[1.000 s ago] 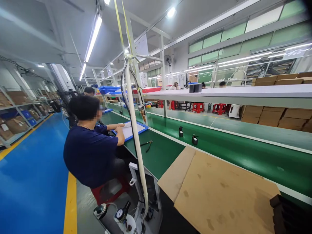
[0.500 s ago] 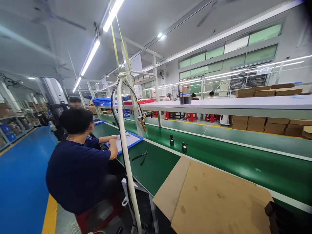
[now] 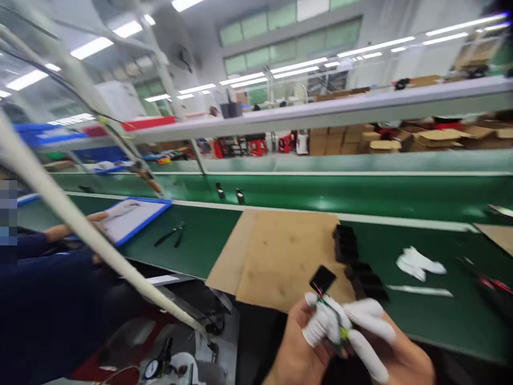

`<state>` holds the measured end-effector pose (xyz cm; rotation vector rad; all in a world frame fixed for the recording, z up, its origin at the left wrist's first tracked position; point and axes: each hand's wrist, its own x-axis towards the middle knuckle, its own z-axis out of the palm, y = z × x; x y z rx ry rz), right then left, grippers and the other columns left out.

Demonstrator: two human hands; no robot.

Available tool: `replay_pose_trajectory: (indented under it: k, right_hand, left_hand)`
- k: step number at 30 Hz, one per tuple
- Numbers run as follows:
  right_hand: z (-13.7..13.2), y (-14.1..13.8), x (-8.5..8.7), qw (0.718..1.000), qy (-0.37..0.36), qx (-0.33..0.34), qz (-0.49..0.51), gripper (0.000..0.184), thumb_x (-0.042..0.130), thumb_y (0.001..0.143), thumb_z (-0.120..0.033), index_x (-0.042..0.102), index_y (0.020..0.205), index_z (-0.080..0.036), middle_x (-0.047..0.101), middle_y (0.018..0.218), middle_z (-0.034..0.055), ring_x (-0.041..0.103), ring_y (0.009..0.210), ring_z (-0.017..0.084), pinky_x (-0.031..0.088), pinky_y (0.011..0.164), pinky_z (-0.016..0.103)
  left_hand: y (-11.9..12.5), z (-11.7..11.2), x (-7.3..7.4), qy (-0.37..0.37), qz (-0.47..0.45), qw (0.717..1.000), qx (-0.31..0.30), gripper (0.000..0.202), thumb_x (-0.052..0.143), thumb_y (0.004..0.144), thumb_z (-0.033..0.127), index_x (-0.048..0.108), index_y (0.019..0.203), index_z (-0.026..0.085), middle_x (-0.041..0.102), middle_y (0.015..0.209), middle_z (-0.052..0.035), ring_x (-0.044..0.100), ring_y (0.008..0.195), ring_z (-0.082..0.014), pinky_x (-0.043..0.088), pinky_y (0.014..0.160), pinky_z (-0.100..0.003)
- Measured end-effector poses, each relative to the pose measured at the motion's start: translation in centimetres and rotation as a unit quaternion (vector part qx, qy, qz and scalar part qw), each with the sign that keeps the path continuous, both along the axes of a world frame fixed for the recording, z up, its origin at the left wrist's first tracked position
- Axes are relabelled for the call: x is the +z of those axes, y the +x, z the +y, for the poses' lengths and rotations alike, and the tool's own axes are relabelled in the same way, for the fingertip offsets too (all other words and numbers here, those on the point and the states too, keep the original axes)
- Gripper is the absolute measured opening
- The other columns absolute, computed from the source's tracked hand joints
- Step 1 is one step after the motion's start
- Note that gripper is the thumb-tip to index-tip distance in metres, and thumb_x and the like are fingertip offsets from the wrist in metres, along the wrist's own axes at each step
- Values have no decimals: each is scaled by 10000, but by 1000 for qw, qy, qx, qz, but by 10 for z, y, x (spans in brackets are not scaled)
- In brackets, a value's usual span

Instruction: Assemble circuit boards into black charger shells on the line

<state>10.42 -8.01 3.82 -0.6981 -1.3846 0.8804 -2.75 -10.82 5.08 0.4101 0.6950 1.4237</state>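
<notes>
My left hand and my right hand are close together near the front edge of the bench, with white finger cots on several fingertips. Between them is a small electronic assembly: a black square part with thin red and dark wires, and a bit of green board mostly covered by the fingers. The left fingers are closed around it. My right fingers bend over its right side, by a yellow-green spot. Just beyond lie a flat cardboard sheet and black moulded parts along its right side.
Right of the cardboard lie a crumpled white glove or cloth and a white strip. Cutting pliers lie on the left. Two small black parts stand on the green conveyor. A co-worker's arm reaches over a blue-rimmed tray.
My view has swung right and down. Both hands, out of sight before, now appear with the electronic assembly between them. The co-worker and the pole have shifted to the left of the picture.
</notes>
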Motion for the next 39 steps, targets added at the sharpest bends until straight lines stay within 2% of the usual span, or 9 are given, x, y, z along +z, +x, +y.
replay_pose_trajectory:
  k: [2,5,9,13,18,23,31,36,39]
  right_hand:
    - [6,2,10,999,29,16,-5,203,806,912,-201,788,1096,-283,716,1052,63,708,920,223,630,783,356]
    - [17,2,24,998,40,46,-32,320,795,930,-212,755,1220,-340,678,1183,57,674,1053,219,605,878,371]
    - [17,10,36,991,50,71,-103,277,808,936,-290,778,1203,-358,651,1211,50,619,1134,233,558,932,397]
    - [9,18,42,988,63,60,-126,286,819,910,-165,799,1141,-332,702,1047,25,605,1016,209,525,874,380]
    - [3,24,38,992,29,73,-96,301,763,919,-75,788,1114,-303,710,1046,21,649,977,195,543,853,373]
    - [1,32,38,984,29,114,-135,495,813,904,-149,714,1347,-345,677,1161,29,657,1070,209,560,907,378]
    - [-8,26,38,991,-4,98,-86,360,825,878,-72,803,1124,-334,708,1098,13,700,985,184,599,820,340]
    - [-16,19,28,992,-31,93,-78,396,794,917,-119,763,1249,-332,699,1157,41,699,1048,207,607,914,388]
    - [-22,14,19,997,-37,43,-50,374,781,923,-132,759,1251,-310,698,1182,63,694,1078,225,614,917,398]
  left_hand:
    - [1,6,3,-26,-106,993,-43,474,989,704,478,762,970,158,746,823,-18,668,601,-77,561,594,-163]
    - [0,3,6,-40,-171,980,-89,360,974,751,411,781,879,136,737,747,0,619,527,-32,548,585,-117]
    - [1,-9,2,-37,-196,973,-117,304,955,783,370,766,765,133,628,556,33,617,513,-49,537,574,-113]
    - [6,-12,-2,-32,-178,976,-122,315,958,773,391,790,833,132,683,649,14,597,500,-33,531,560,-112]
    - [5,-9,1,-26,-128,984,-123,359,934,802,403,794,988,130,706,759,0,601,521,-37,562,586,-133]
    - [3,-11,3,-13,-98,987,-123,392,915,820,435,758,988,118,687,759,-2,630,549,-54,575,585,-133]
    - [0,-13,-5,9,-66,990,-122,385,889,856,407,724,1057,124,703,779,-8,672,582,-85,590,573,-154]
    - [-3,-14,-10,-7,-84,992,-95,363,888,861,404,733,1040,128,693,796,1,641,595,-59,567,586,-135]
    - [-4,-14,-10,-7,-85,993,-79,385,896,848,433,744,1031,131,694,795,4,647,597,-53,549,590,-127]
